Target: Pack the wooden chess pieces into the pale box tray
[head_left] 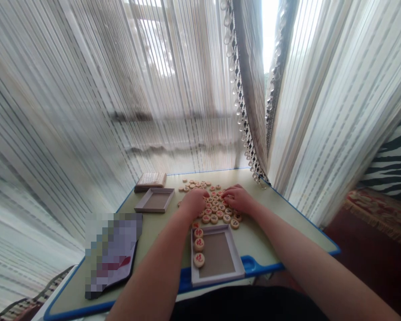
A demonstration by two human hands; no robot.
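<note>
Many round wooden game pieces (217,213) with red characters lie scattered on a pale table (280,214) with a blue edge. My left hand (194,201) rests palm down on the pile, fingers curled over pieces. My right hand (238,197) lies on the pile beside it, fingers bent and touching pieces. Whether either hand grips a piece is hidden. In front of the pile stands a shallow grey box tray (220,272) with three pieces (198,245) lined along its left side.
A second shallow tray (155,199) sits at the left rear, with a folded wooden board (151,179) behind it. A dark flat case (111,249) lies at the left front. Sheer striped curtains (120,89) hang right behind the table. A zebra-patterned cushion (397,165) is at the right.
</note>
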